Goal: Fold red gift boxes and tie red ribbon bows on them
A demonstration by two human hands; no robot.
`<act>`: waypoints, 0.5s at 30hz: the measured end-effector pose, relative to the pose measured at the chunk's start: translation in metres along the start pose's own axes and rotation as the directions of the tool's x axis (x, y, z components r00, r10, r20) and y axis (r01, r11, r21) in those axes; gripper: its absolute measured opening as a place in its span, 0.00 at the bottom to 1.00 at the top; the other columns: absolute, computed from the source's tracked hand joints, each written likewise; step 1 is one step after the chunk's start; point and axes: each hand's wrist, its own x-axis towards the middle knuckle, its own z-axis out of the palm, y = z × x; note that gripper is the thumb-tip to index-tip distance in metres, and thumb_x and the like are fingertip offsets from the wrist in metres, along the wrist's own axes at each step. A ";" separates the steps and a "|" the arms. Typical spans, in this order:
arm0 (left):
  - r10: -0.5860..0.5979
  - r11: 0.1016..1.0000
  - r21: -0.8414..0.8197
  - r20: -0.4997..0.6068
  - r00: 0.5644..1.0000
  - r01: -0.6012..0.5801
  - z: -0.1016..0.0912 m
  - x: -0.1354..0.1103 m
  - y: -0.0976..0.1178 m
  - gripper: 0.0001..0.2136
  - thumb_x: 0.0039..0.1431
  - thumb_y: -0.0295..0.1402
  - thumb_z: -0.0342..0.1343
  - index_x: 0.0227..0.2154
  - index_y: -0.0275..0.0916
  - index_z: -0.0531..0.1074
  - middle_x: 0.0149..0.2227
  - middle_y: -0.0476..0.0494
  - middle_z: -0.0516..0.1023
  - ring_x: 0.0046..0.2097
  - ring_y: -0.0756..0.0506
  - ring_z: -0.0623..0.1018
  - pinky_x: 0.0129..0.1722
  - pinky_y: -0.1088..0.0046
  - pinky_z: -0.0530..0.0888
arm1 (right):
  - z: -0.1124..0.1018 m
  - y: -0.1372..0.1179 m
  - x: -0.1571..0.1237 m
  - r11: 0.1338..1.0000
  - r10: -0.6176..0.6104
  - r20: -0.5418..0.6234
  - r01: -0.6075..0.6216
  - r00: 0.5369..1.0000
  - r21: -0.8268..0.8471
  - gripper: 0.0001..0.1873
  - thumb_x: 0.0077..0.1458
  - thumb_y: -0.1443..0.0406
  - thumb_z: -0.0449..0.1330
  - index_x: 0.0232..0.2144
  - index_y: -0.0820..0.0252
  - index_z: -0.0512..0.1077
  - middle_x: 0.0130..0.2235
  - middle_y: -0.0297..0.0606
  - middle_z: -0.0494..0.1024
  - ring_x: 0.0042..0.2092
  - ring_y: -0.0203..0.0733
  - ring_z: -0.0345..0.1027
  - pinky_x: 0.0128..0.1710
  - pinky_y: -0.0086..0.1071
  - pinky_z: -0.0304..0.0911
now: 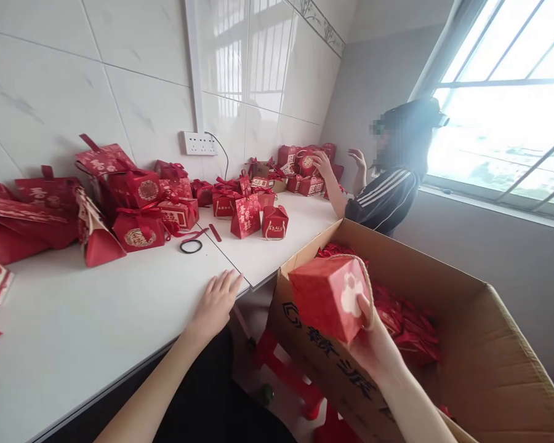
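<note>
My right hand (373,344) grips a red gift box (321,295) with a pale flower-like print and a twisted cord handle, tilted in the air over the near edge of a large cardboard carton (480,344). Inside the carton lie many red gift boxes (406,326). Resting flat on the white table (133,314) near its edge is my left hand (216,301), fingers stretched out and nothing in them. Beyond it stand a small red box with a cord handle (275,223) and a red pointed-top box (246,216).
Piles of red gift boxes (141,231) line the tiled wall. A black ring (191,246) and a red strip (215,232) lie on the table. At its far end a person in a black striped sleeve (383,191) raises both hands. A red stool (290,375) stands below.
</note>
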 end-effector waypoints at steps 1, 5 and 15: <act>0.000 1.000 0.004 -0.001 1.000 0.000 0.000 0.000 0.000 0.36 0.44 0.10 0.41 0.59 0.37 0.58 0.61 0.38 0.59 0.63 0.40 0.58 0.61 0.58 0.58 | -0.007 -0.006 -0.006 0.983 -0.114 -0.073 0.102 0.991 -0.154 0.29 0.42 0.50 0.64 0.46 0.51 0.65 0.44 0.38 0.75 0.43 0.45 0.71 0.42 0.38 0.69; 0.003 1.000 0.007 -0.029 1.000 -0.003 -0.001 0.001 0.000 0.36 0.43 0.10 0.42 0.59 0.37 0.58 0.61 0.38 0.59 0.63 0.40 0.58 0.60 0.58 0.59 | -0.051 -0.038 -0.022 0.540 -0.600 -0.117 0.292 0.791 -0.789 0.39 0.36 0.50 0.67 0.51 0.50 0.59 0.48 0.40 0.69 0.46 0.49 0.67 0.44 0.43 0.67; 0.013 0.996 0.094 -0.101 0.995 -0.003 0.006 0.002 -0.003 0.35 0.45 0.10 0.38 0.57 0.40 0.62 0.60 0.41 0.62 0.61 0.42 0.62 0.59 0.60 0.62 | -0.163 -0.100 0.067 0.676 -0.491 -0.374 0.073 0.786 -0.733 0.31 0.37 0.55 0.67 0.43 0.57 0.63 0.41 0.41 0.72 0.42 0.48 0.70 0.43 0.43 0.69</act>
